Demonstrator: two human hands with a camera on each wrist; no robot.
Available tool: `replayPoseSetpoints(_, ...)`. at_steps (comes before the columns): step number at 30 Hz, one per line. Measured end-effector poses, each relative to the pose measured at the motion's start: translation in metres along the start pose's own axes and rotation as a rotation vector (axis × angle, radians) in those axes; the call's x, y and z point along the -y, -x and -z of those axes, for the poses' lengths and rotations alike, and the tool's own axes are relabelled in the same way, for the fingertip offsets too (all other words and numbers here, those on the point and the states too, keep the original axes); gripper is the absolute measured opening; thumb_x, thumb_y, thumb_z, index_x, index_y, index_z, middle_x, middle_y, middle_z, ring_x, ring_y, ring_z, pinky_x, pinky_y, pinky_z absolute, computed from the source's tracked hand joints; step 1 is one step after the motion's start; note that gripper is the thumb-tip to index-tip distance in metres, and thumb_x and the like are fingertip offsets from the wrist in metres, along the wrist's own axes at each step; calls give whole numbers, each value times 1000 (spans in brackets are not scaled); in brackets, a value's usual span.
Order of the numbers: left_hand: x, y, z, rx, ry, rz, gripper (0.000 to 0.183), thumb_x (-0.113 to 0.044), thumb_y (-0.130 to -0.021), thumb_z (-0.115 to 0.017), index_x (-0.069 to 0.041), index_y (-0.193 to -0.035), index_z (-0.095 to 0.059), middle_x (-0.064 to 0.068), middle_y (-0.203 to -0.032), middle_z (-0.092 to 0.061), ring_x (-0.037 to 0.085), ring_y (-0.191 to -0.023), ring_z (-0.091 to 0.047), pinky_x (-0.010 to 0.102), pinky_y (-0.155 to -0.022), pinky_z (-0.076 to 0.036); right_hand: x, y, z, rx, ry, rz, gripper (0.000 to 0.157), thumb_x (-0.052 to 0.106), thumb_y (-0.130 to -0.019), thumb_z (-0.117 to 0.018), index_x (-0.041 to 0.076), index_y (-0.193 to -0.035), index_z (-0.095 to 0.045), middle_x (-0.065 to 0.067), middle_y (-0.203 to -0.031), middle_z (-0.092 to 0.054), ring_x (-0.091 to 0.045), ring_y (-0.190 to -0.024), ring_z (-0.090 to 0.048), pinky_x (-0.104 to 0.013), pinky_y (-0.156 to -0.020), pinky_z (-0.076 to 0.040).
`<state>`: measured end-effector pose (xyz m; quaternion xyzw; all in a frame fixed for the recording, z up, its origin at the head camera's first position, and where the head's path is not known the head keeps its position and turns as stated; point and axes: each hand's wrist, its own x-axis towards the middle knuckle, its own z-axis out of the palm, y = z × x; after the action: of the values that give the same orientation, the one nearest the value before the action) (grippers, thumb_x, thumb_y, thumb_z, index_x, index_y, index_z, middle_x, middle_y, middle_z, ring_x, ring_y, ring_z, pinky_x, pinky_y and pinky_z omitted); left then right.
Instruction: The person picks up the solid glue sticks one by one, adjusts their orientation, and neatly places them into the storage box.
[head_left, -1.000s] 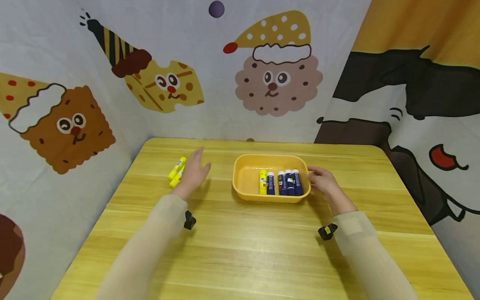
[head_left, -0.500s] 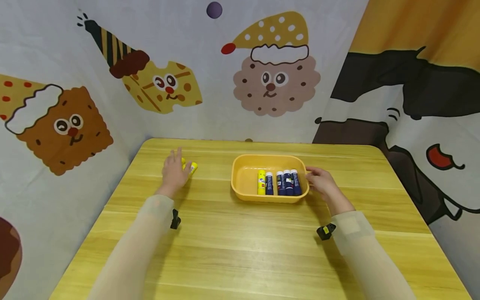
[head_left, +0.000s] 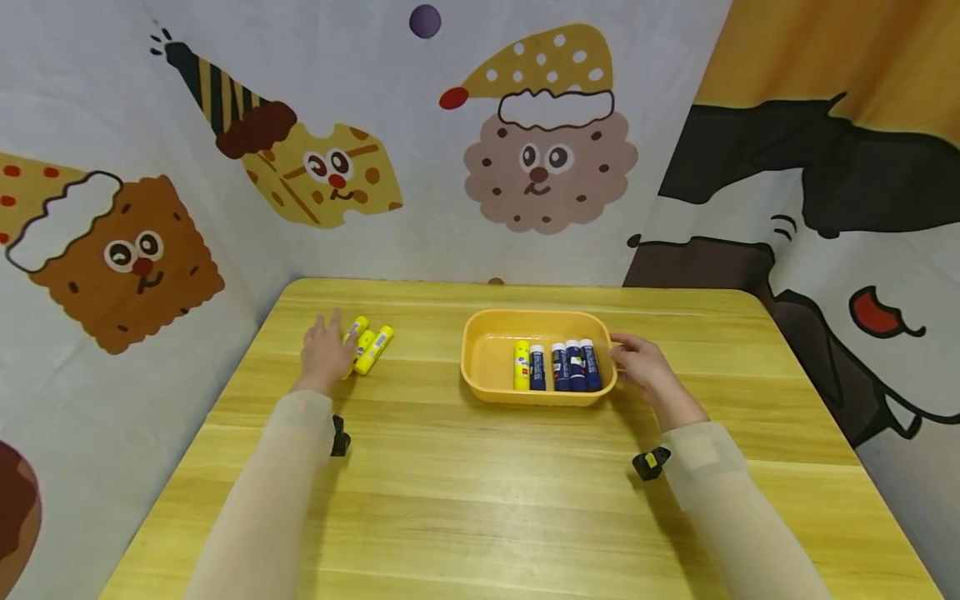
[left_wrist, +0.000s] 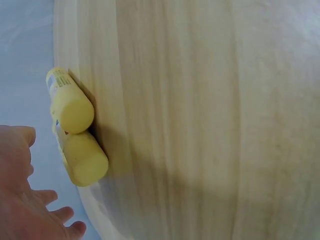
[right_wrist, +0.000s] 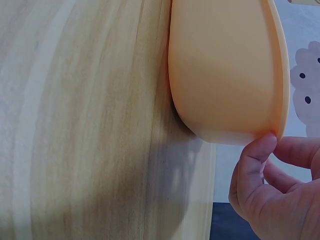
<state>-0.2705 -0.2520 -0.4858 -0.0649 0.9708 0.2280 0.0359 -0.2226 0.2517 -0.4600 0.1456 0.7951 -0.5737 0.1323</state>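
My left hand (head_left: 324, 354) is at the left of the table, just left of several yellow glue sticks (head_left: 375, 350) that lie slanted side by side. Its fingers are spread and hold nothing; in the left wrist view a gap shows between the hand (left_wrist: 30, 195) and the two visible glue sticks (left_wrist: 75, 112). My right hand (head_left: 647, 367) pinches the right end of a yellow plastic basket (head_left: 487, 393), thumb and fingers on its rim in the right wrist view. Inside the basket lie one yellow glue stick (head_left: 522, 365) and several dark blue glue sticks (head_left: 576, 367) with white ends.
The wooden table (head_left: 480, 483) has rounded far corners. Behind it hangs a white curtain (head_left: 435, 242) printed with cartoon figures, also along the left and right sides. Black wrist cameras (head_left: 340, 437) sit at both sleeve cuffs.
My left hand has moved left across the yellow glue sticks, uncovering another one lying on the right of the group. The right hand stays at the basket's end, and the basket has not moved.
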Motion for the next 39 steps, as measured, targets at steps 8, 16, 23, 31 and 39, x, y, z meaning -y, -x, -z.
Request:
replayPoseSetpoints(8, 4, 1, -3, -1, 95, -20, 59, -27, -103, -33, -4, -152, -10, 33, -150, -17, 53, -135, -15, 62, -110, -16, 1, 1, 0, 1, 9, 2, 48, 14, -101, -40, 7, -147, -32, -15, -120, -44, -29, -107, -51, -21, -70, -49)
replayPoseSetpoints(16, 0, 0, -9, -50, 155, -23, 51, -16, -100, -39, 2, -147, -27, 36, -140, -32, 50, -129, -29, 57, -110, -23, 0, -1, 0, 3, 3, 2, 47, 14, -101, -40, 7, -147, -33, -14, -120, -44, -29, -107, -51, -22, -71, -50)
replayPoseSetpoints(23, -2, -2, -8, -15, 178, 15, 49, -8, -99, -37, 1, -147, -29, 35, -140, -32, 49, -130, -30, 56, -110, -24, 0, -1, 0, 5, 2, 6, 48, 14, -101, -40, 7, -147, -32, -15, -122, -44, -28, -106, -51, -22, -71, -50)
replayPoseSetpoints(31, -2, -4, -5, 41, 190, 59, 49, -8, -99, -37, -2, -147, -30, 31, -142, -35, 45, -132, -31, 54, -110, -27, 0, 0, 0, 11, -5, 16, 48, 12, -101, -40, 5, -147, -32, -19, -123, -44, -29, -106, -52, -22, -71, -51)
replayPoseSetpoints(39, 4, -6, -5, 54, 174, 48, 47, -8, -99, -38, -1, -145, -34, 29, -140, -41, 43, -131, -35, 52, -110, -29, 0, -1, 0, 8, -3, 7, 47, 13, -101, -39, 7, -147, -32, -15, -121, -44, -29, -107, -50, -21, -71, -50)
